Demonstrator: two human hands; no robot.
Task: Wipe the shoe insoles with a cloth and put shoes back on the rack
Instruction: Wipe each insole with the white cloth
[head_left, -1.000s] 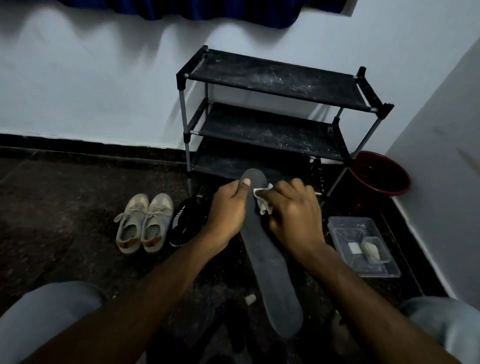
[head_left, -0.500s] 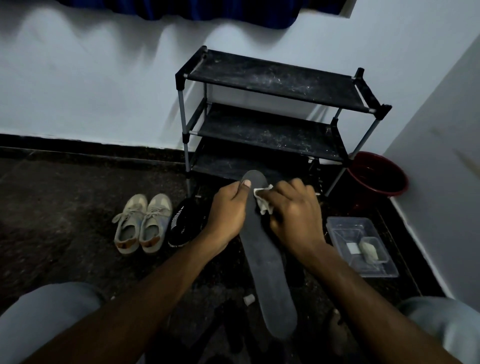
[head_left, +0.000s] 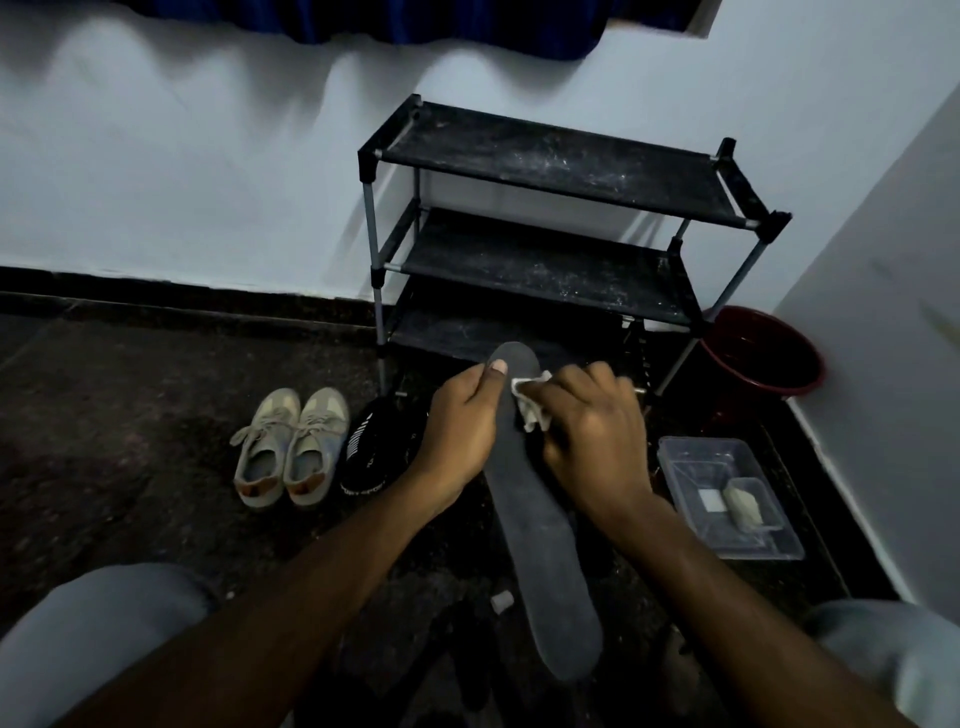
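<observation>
Our left hand (head_left: 460, 426) pinches the insole (head_left: 545, 561), our right hand (head_left: 592, 441) clamps the cloth (head_left: 527, 415) on it, both hardly moved since.

A: Which colours were recorded for the insole (head_left: 540, 545) and the cloth (head_left: 527, 415)?
B: Dark grey and white.
A: And elsewhere?
B: The rack (head_left: 545, 161) was seen black, flecked pale; the black shoe (head_left: 374, 447) was striped white.
</observation>
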